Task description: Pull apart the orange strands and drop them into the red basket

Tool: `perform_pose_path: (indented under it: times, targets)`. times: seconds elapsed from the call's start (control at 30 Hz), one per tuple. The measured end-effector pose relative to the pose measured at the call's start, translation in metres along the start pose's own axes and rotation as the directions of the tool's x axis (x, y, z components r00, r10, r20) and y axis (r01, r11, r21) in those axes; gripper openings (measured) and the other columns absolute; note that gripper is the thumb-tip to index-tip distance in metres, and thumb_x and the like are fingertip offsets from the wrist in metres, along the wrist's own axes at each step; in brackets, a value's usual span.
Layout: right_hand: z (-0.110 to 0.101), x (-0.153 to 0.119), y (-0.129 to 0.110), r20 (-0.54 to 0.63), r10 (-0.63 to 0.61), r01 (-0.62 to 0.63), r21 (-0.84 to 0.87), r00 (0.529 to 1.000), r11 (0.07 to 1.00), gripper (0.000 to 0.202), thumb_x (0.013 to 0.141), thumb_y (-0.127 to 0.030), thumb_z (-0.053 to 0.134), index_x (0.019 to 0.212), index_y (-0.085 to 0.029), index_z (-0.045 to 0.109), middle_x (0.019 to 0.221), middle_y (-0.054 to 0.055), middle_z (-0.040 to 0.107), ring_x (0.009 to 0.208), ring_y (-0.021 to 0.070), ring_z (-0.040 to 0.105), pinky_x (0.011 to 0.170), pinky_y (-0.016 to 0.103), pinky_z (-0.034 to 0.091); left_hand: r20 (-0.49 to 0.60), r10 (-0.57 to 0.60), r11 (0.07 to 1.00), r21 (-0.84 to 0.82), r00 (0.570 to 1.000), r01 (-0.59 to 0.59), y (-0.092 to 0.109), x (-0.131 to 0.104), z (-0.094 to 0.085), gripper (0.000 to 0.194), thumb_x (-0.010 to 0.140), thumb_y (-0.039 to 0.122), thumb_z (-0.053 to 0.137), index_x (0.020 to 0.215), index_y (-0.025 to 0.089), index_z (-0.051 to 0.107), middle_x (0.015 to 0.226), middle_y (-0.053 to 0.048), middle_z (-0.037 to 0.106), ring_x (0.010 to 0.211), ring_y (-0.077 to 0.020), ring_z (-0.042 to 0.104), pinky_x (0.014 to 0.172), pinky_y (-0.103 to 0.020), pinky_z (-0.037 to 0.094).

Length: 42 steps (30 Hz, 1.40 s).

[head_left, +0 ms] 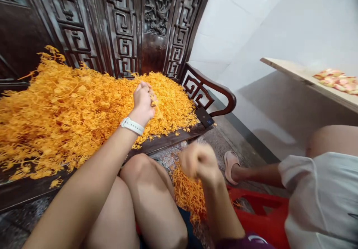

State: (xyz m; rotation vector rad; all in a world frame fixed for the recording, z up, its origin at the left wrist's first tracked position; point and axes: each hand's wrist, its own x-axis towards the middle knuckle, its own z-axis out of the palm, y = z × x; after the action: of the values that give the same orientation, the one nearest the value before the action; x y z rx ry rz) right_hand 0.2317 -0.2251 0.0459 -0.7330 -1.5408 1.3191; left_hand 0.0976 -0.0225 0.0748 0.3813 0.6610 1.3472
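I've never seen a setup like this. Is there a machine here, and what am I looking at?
No machine: these are a person's two bare hands, seen by a camera worn on the head, looking forward and down. A heap of yellow-orange branching pieces lies on a carved dark wooden bench. The left hand, with a white wristband, seems to hold a yellow-orange strand. The right hand is blurred, so its hold is unclear. Another person's leg shows at right.

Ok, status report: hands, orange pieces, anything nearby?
Left hand holding orange piece. Right hand blurred, over lower pile. Orange heap on bench. Dark device beside heap.
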Motion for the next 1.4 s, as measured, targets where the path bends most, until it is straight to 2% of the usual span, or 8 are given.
perform_pose_path:
  times: [0.13,0.23,0.33,0.47,0.63,0.87,1.1,1.4]
  targets:
    - [0.016,-0.001,-0.01,0.775,0.006,-0.238,0.186,0.632,0.953,0.034,0.082,-0.041,0.084,0.06,-0.025,0.064,0.061,0.003,0.067,0.059,0.0169,0.068,0.057,0.025,0.056,-0.119,-0.077,0.991,-0.119,0.99,0.062,0.022,0.027,-0.025,0.039,0.112,0.023,0.037,0.073,0.021,0.039,0.05,0.007,0.023,0.038,-0.0064,0.019,0.04,-0.02,0.015]
    - [0.0,0.031,-0.005,0.67,0.087,-0.326,0.241,0.737,0.914,0.031,0.078,-0.051,0.087,0.083,-0.023,0.074,0.07,0.003,0.073,0.06,0.0161,0.069,0.054,0.024,0.055,0.074,-0.109,0.979,-0.167,0.991,0.12,0.029,0.021,-0.029,0.042,0.113,0.023,0.032,0.072,0.02,0.041,0.05,0.008,0.02,0.038,-0.0054,0.015,0.038,-0.019,0.015]
    - [-0.015,0.06,0.002,0.16,0.113,-0.168,0.388,0.981,0.906,0.042,0.1,-0.062,0.056,0.104,-0.023,0.068,0.075,0.0,0.072,0.057,0.0097,0.062,0.052,0.02,0.05,0.281,-0.14,0.979,-0.107,0.949,0.175,0.03,0.003,-0.023,0.042,0.115,0.029,0.034,0.078,0.018,0.05,0.051,0.008,0.022,0.037,-0.005,0.018,0.037,-0.018,0.016]
    - [-0.005,0.07,0.006,-0.397,0.156,-0.052,0.26,0.904,0.964,0.025,0.104,-0.046,0.056,0.111,-0.023,0.06,0.069,-0.004,0.065,0.048,0.0095,0.052,0.046,0.023,0.041,0.369,-0.149,0.986,-0.015,0.917,0.167,0.023,-0.018,-0.011,0.04,0.114,0.037,0.04,0.084,0.017,0.057,0.048,0.01,0.021,0.035,-0.005,0.016,0.037,-0.017,0.019]
    - [-0.002,0.071,0.017,-0.341,-0.165,-0.021,-0.481,0.925,0.877,0.038,0.097,-0.034,0.073,0.131,-0.026,0.058,0.08,-0.003,0.064,0.061,0.0125,0.056,0.059,0.028,0.044,0.33,-0.209,0.978,0.088,0.92,0.191,0.003,-0.029,0.003,0.044,0.112,0.047,0.043,0.082,0.018,0.056,0.045,0.009,0.028,0.033,-0.0046,0.024,0.036,-0.018,0.02]
    - [-0.019,0.069,0.023,-0.129,-0.284,0.099,-0.74,0.95,0.665,0.015,0.107,-0.031,0.057,0.109,-0.022,0.068,0.083,0.001,0.064,0.07,0.0142,0.054,0.069,0.03,0.043,0.358,-0.215,0.97,0.187,0.909,0.156,-0.012,-0.029,0.003,0.043,0.111,0.049,0.044,0.082,0.019,0.054,0.041,0.01,0.03,0.029,-0.0045,0.019,0.034,-0.018,0.015]
    - [-0.01,0.051,0.032,-0.255,0.114,-0.142,-0.093,0.96,0.985,0.032,0.097,-0.051,0.071,0.098,-0.022,0.057,0.06,-0.007,0.06,0.042,0.0087,0.048,0.043,0.021,0.035,0.32,-0.212,0.969,0.19,0.924,0.157,-0.008,-0.036,0.012,0.043,0.113,0.048,0.04,0.081,0.02,0.048,0.041,0.011,0.029,0.029,-0.0043,0.017,0.035,-0.018,0.012]
    - [0.018,0.016,0.045,-0.12,0.237,-0.149,0.497,0.964,0.855,0.041,0.091,-0.056,0.076,0.087,-0.024,0.052,0.054,-0.008,0.054,0.035,0.0074,0.038,0.037,0.018,0.033,0.357,-0.16,0.987,0.049,0.92,0.152,0.004,-0.051,0.027,0.041,0.113,0.045,0.042,0.08,0.021,0.048,0.045,0.01,0.028,0.031,-0.0049,0.018,0.037,-0.021,0.014]
